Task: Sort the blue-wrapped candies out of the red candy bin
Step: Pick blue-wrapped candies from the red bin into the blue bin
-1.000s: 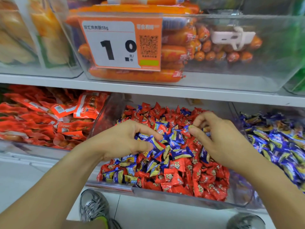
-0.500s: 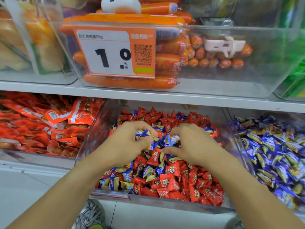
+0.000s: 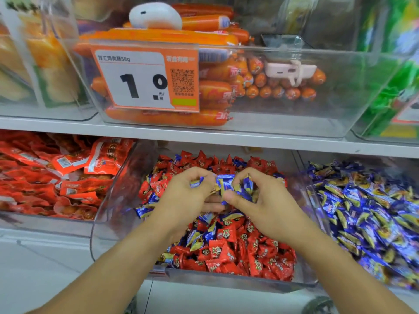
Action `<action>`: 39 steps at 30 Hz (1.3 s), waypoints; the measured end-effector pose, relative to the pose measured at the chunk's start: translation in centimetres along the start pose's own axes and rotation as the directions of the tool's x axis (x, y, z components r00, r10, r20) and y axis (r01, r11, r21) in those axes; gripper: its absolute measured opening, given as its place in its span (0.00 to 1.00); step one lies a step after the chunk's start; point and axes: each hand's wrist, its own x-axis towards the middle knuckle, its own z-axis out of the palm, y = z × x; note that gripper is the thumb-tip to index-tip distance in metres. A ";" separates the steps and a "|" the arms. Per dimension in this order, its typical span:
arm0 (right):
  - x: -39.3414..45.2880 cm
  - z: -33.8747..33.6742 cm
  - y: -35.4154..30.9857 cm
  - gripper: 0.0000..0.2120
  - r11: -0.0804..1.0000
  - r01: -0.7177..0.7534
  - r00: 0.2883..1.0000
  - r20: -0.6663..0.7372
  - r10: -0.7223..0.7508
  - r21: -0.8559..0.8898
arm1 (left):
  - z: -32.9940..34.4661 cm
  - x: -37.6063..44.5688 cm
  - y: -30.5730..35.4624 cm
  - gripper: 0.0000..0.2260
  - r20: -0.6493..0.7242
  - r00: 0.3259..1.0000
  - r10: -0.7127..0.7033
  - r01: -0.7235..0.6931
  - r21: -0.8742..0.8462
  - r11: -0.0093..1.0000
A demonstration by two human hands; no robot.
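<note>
Left hand [image 3: 188, 196] and right hand [image 3: 260, 200] pinch blue-wrapped candies [image 3: 229, 184] over the red candy bin [image 3: 226, 283]; light, crinkly, probably slippery; grip by bunched wrappers.

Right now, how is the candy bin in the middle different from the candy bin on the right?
The middle bin holds mostly red-wrapped candies with blue-wrapped ones mixed in; the right bin holds only blue-wrapped candies. Both hands work in the middle bin, the left hand and right hand each gripping blue-wrapped candies in their fingers; no hand is in the right bin. Both are clear plastic bins on the same lower shelf.
</note>
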 end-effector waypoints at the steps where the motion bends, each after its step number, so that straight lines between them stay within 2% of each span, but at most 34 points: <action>1: -0.3 0.1 0.0 0.10 1.000 0.008 1.000 0.006 -0.008 -0.008 | 0.4 0.0 -0.1 0.09 0.046 0.999 -0.030 0.033 -0.071 0.997; 5: -0.5 0.0 -0.2 0.09 1.000 -0.013 1.000 -0.015 0.013 -0.014 | 1.5 -0.2 0.1 0.17 0.156 0.987 -0.032 0.058 -0.167 0.984; 9: -0.8 -1.1 0.0 0.11 0.998 -0.022 1.000 -0.020 0.021 -0.065 | 2.0 -0.1 0.4 0.20 0.186 0.982 -0.008 0.027 -0.099 0.995; 12: -1.6 -2.7 -0.2 0.14 0.999 0.000 1.000 -0.028 -0.001 -0.037 | 2.9 -0.1 0.7 0.22 0.245 0.969 0.002 0.012 -0.056 0.998; 16: -3.1 -3.7 -0.4 0.23 0.999 -0.001 0.997 -0.082 -0.002 -0.039 | 4.6 -0.7 1.3 0.23 0.296 0.950 0.102 -0.117 0.035 0.993; 18: -4.0 -4.2 -0.7 0.30 0.988 -0.012 0.987 -0.158 -0.013 -0.154 | 5.4 -0.9 2.1 0.18 0.261 0.949 0.177 -0.203 0.073 0.976; 19: -4.5 -4.7 -0.7 0.31 0.988 -0.020 0.980 -0.200 -0.011 -0.152 | 5.8 -1.0 2.5 0.15 0.229 0.949 0.214 -0.243 0.103 0.965; 22: -5.9 -7.5 0.3 0.31 0.995 -0.101 0.946 -0.308 0.099 0.010 | 7.4 -0.6 3.3 0.15 0.216 0.903 0.371 -0.421 0.278 0.863; 25: -7.3 -10.3 2.8 0.25 0.971 -0.240 0.942 -0.246 0.227 -0.024 | 10.2 -0.2 3.7 0.14 0.369 0.797 0.479 -0.599 0.380 0.705; 27: -8.0 -12.0 4.4 0.22 0.945 -0.327 0.917 -0.230 0.324 0.026 | 12.4 0.5 3.9 0.09 0.463 0.718 0.520 -0.693 0.409 0.594; 30: -8.6 -14.3 6.2 0.29 0.921 -0.388 0.858 -0.348 0.379 0.045 | 16.1 1.5 3.8 0.03 0.472 0.696 0.541 -0.715 0.389 0.581; 32: -8.9 -15.2 6.7 0.29 0.924 -0.380 0.830 -0.428 0.359 0.037 | 18.1 2.2 3.7 0.09 0.480 0.712 0.513 -0.697 0.388 0.603; 33: -9.0 -15.4 6.7 0.28 0.925 -0.375 0.818 -0.447 0.363 0.066 | 18.7 2.6 3.6 0.15 0.533 0.705 0.468 -0.702 0.431 0.567; 35: -9.1 -15.4 6.8 0.28 0.920 -0.378 0.805 -0.452 0.384 0.109 | 19.2 3.3 3.4 0.30 0.672 0.676 0.304 -0.728 0.543 0.419; 36: -9.0 -15.3 6.9 0.30 0.918 -0.377 0.811 -0.436 0.390 0.120 | 19.0 3.4 3.3 0.34 0.706 0.664 0.247 -0.741 0.576 0.344; 38: -8.8 -15.3 7.3 0.34 0.918 -0.366 0.835 -0.383 0.396 0.150 | 17.6 3.0 3.1 0.33 0.687 0.663 0.297 -0.748 0.594 0.296; 39: -8.8 -15.3 7.5 0.31 0.917 -0.357 0.841 -0.366 0.399 0.180 | 16.5 2.6 3.0 0.29 0.649 0.665 0.370 -0.747 0.592 0.302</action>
